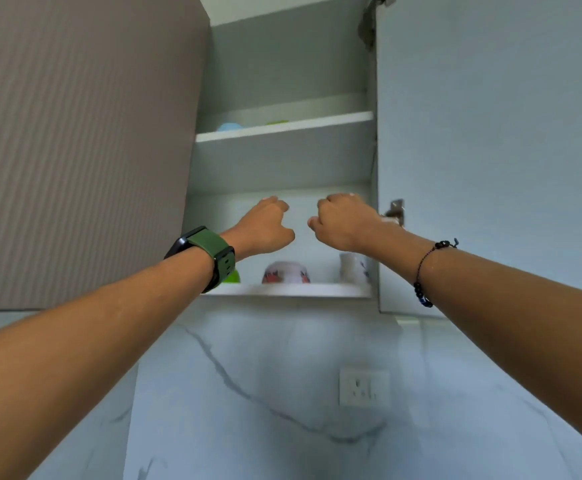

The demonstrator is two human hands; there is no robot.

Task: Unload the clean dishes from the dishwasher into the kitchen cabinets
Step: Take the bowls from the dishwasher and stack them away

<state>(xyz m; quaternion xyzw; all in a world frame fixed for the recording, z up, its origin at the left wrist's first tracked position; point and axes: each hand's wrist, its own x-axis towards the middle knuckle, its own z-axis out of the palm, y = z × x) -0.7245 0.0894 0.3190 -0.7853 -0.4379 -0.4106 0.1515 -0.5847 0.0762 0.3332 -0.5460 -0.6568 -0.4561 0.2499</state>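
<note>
**Both hands up inside the wall cabinet, nothing visibly in either grip**

Furthest left is the ribbed brown cabinet door (81,143), closed, and the left forearm with its green-strapped watch (210,258) rising beside it. The left hand (265,226) is raised in front of the lower compartment, fingers curled inward, and I see no dish in it; its grip looks pressed together on nothing. Below that wrist a green item (231,276) peeks out on the bottom shelf (282,289), and just right of it sits a patterned bowl (285,271), near the shelf's front edge.

The right hand (343,221) is level with the left, apart from it, fingers likewise curled and holding nothing I can make out. Directly under it stands a white mug (352,268), at the right end of the same shelf. So the dishes lie below both grips, clear of them, not touching either hand.

The risk, as I judge it, is in lowering the arms: a wrist or the watch could catch the bowl or mug and tip it off the shelf. The open door (490,150) on the right, with its hinge (395,211) close by the right wrist, could also knock the bracelet (421,271) arm. Up on the middle shelf (282,128) a pale blue dish (229,127) and something green are only partly visible.
</note>
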